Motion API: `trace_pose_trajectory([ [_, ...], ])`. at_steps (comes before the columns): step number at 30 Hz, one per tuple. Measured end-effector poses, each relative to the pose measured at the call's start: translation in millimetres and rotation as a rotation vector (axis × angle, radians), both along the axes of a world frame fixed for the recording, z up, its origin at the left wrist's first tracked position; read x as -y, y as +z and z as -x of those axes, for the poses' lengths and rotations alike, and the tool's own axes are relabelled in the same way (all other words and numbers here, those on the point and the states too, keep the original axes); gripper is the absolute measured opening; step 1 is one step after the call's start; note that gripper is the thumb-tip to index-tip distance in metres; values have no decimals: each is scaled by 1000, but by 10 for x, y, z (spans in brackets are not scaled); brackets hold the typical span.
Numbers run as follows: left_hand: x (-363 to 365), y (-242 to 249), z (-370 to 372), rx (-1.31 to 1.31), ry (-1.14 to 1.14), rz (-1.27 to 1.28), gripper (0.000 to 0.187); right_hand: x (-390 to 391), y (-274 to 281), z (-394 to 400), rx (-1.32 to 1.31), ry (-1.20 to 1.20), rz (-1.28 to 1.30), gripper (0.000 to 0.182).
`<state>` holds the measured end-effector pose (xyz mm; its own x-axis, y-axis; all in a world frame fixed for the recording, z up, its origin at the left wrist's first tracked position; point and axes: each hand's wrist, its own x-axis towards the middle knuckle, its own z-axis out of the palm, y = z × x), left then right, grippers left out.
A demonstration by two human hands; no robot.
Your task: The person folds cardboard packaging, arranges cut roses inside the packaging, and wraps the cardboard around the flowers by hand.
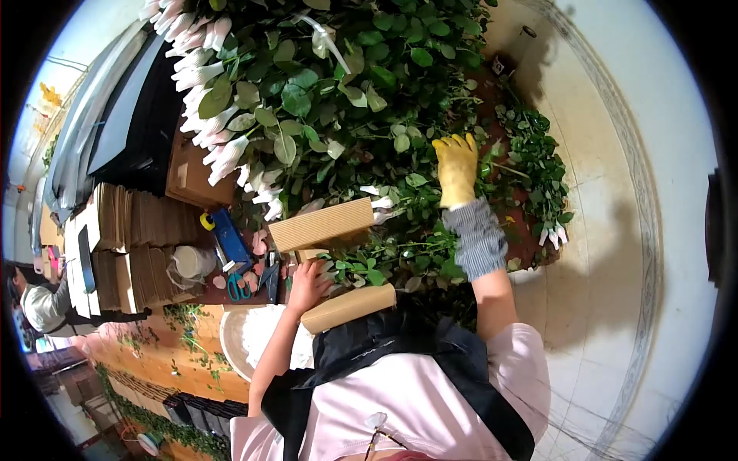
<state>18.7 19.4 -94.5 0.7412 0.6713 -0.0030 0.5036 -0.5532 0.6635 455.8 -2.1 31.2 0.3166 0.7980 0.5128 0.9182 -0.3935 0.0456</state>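
My bare left hand (309, 286) is at the open side of a corrugated cardboard wrap, its fingers apart near the inner edge. The wrap's upper flap (323, 224) stands above the hand and its lower flap (350, 307) lies close to my apron. Between the flaps are leafy rose stems (400, 257). My right hand (457, 165), in a yellow glove with a grey striped sleeve, is over the leaves and stems with its fingers bent. What lies under those fingers is hidden. Beyond both hands spreads a large pile of roses (307, 100), pale heads in white netting pointing left.
To the left are teal-handled scissors (238, 287), a blue tool (231, 237), a white roll (192, 263) and stacked cardboard (138, 219). A white tub (234, 338) stands below. More roses (542, 180) lie at the table's right edge. Another person (46, 306) is at far left.
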Motion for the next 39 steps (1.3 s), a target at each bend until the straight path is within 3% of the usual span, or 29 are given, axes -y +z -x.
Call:
trace_pose_trajectory([
  [1,7,-9,0,3,-4,-11,54,-57,-298,-145,-122,-37,22,16],
  [2,-4,-14,5,6,-9,-24,55,-101,-278,-117,-183,-95,163,23],
  [4,-60,-25,-38,14,-4,-39,54,-277,-101,152,-236,-143,118,34],
  [5,-10,-31,6,-7,-12,-32,54,-387,76,274,-310,18,62,43],
  [7,-3,-17,21,-16,-9,-29,54,-686,243,523,-231,282,-169,39],
  [11,-26,20,-26,5,-30,-31,52,-1314,-80,366,-20,251,-131,29],
  [12,-36,31,-24,6,-30,-37,52,-1489,-275,266,-41,85,203,28],
  [14,-34,-56,7,18,-19,-67,53,-1561,-267,272,-63,-81,527,26],
  [16,-6,-66,24,42,-17,-72,53,-1275,-57,411,26,56,449,13],
  [17,-4,-68,27,48,-11,-70,53,-1147,-31,422,23,97,344,19],
  [20,-11,12,-4,63,-5,-76,54,-922,-21,279,-72,78,568,24],
  [21,-5,15,-2,47,-4,-77,54,-829,-6,234,-76,89,610,39],
  [24,-2,4,3,-2,5,-59,54,-723,196,449,-31,46,595,42],
  [26,-4,7,11,-4,2,-48,55,-813,110,592,82,229,268,40],
  [28,-16,21,6,7,2,-40,55,-1000,-36,675,186,361,177,34],
  [29,-11,24,10,19,2,-31,55,-1101,-347,570,208,371,263,31],
  [30,5,16,22,13,0,-34,55,-1121,-379,606,86,370,292,27],
  [31,9,1,21,16,-1,-40,56,-1221,-383,634,-576,197,282,18],
  [33,-20,-64,25,45,-9,-65,56,-1331,-323,707,-1230,6,236,16],
  [35,-21,-91,37,50,-7,-97,56,-1145,76,990,78,292,232,14],
  [38,-9,-59,26,26,0,-66,57,-955,419,1295,58,410,225,16],
  [39,-12,-86,31,30,-1,-78,57,-845,469,1317,31,529,113,16],
])
